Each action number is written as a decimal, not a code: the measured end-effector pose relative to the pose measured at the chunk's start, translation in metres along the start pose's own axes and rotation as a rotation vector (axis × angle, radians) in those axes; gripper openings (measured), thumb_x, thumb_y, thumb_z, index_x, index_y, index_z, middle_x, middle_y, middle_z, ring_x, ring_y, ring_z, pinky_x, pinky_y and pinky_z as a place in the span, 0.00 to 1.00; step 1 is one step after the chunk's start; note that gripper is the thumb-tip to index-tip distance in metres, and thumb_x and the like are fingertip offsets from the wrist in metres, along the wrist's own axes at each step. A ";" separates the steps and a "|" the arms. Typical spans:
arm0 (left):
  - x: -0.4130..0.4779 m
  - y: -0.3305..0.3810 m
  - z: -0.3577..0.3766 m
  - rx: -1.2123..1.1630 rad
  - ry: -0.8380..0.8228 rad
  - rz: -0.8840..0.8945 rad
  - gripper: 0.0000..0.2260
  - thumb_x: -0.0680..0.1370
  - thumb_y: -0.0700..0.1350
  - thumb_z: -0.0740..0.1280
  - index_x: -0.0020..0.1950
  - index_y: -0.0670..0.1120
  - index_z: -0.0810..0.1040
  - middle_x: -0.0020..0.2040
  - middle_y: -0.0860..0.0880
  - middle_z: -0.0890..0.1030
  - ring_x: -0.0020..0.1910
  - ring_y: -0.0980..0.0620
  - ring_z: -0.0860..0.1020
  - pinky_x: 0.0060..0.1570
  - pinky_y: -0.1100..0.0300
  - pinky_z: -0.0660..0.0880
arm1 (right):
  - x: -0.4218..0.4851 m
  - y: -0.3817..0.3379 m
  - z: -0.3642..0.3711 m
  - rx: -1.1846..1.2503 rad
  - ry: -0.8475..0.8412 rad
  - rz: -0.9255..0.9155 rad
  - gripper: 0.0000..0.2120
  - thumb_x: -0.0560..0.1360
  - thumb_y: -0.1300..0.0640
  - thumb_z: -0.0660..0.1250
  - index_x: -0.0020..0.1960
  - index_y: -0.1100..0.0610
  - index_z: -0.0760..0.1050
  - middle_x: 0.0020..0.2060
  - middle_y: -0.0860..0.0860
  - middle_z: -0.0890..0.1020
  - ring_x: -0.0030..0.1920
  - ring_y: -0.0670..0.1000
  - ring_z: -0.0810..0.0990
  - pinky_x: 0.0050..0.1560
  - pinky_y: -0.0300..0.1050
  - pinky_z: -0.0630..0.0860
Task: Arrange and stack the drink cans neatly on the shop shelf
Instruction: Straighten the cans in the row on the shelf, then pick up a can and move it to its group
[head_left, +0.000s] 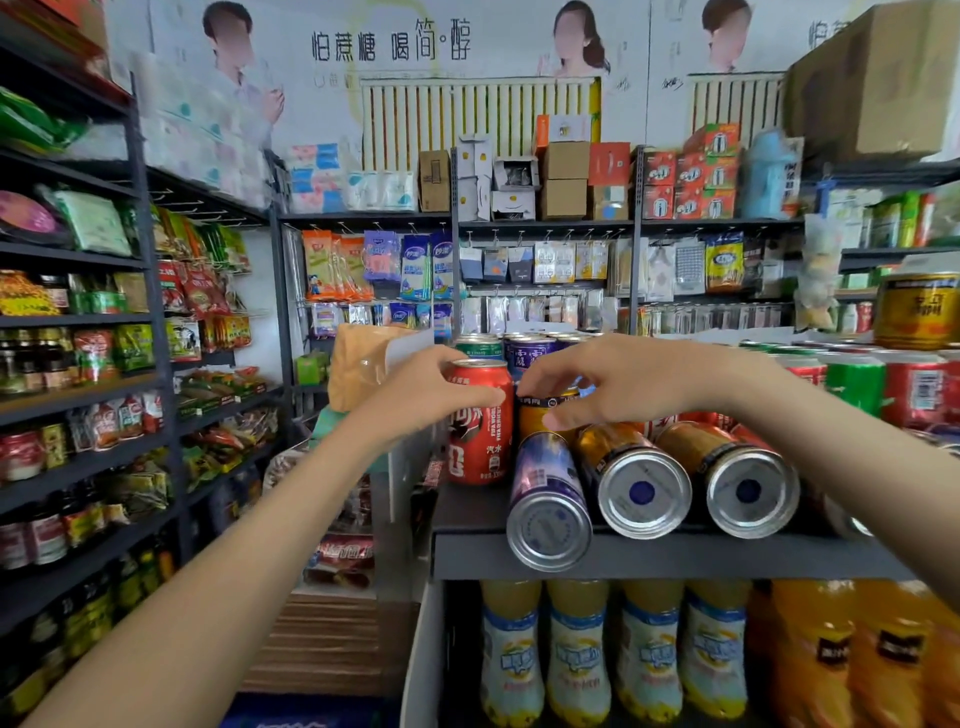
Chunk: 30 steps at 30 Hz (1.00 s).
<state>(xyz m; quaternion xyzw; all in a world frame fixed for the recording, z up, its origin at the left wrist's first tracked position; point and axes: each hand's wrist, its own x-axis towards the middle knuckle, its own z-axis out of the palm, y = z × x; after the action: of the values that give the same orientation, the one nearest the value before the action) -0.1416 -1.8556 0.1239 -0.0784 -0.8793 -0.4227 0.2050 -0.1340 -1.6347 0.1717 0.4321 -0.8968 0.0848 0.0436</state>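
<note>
Two grips: both clasping upright cans.
Left hand (415, 397): wraps red cylindrical metal drink can (480, 441).
Right hand (618, 382): pinches orange metal can (535, 418), just right of red can.

Right hand (613, 384) covers most of the upright orange can (540, 415), so the label's unreadable. Left hand (415, 400) blocks the left side of the red can (480, 447). One lying can (854, 526) at the right end of the shelf (675, 558) is mostly under the forearm. Bottles (576, 654) below get cropped by the bottom edge.

Small, evenly lit shop interior. Dark metal shelving (150, 291) packed with goods lines the left side and the back wall. Above it are a white radiator (467, 119) and pale advertising posters (389, 47).
</note>
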 end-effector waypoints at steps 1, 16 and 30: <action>-0.001 0.000 0.002 -0.008 0.003 0.001 0.27 0.66 0.55 0.76 0.61 0.49 0.74 0.53 0.52 0.81 0.50 0.56 0.80 0.51 0.58 0.77 | -0.001 0.001 0.001 0.017 0.004 -0.003 0.16 0.76 0.49 0.66 0.63 0.45 0.71 0.57 0.43 0.76 0.56 0.56 0.80 0.59 0.53 0.75; -0.066 0.063 0.020 0.379 -0.098 -0.195 0.19 0.75 0.60 0.62 0.44 0.44 0.75 0.36 0.47 0.81 0.30 0.50 0.78 0.36 0.60 0.78 | -0.015 -0.004 0.012 -0.020 0.149 0.058 0.15 0.78 0.47 0.62 0.63 0.48 0.72 0.52 0.45 0.78 0.49 0.55 0.82 0.55 0.51 0.76; -0.057 0.069 0.043 0.187 -0.408 -0.414 0.11 0.74 0.55 0.66 0.42 0.47 0.76 0.39 0.48 0.79 0.37 0.53 0.78 0.38 0.62 0.77 | -0.024 0.007 0.022 -0.075 0.153 0.191 0.14 0.80 0.55 0.57 0.64 0.52 0.74 0.54 0.47 0.77 0.51 0.46 0.72 0.51 0.40 0.65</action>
<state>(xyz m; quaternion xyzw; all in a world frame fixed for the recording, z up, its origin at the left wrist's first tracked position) -0.0815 -1.7765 0.1250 0.0383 -0.9347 -0.3481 -0.0599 -0.1251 -1.6161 0.1461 0.3353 -0.9304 0.0877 0.1197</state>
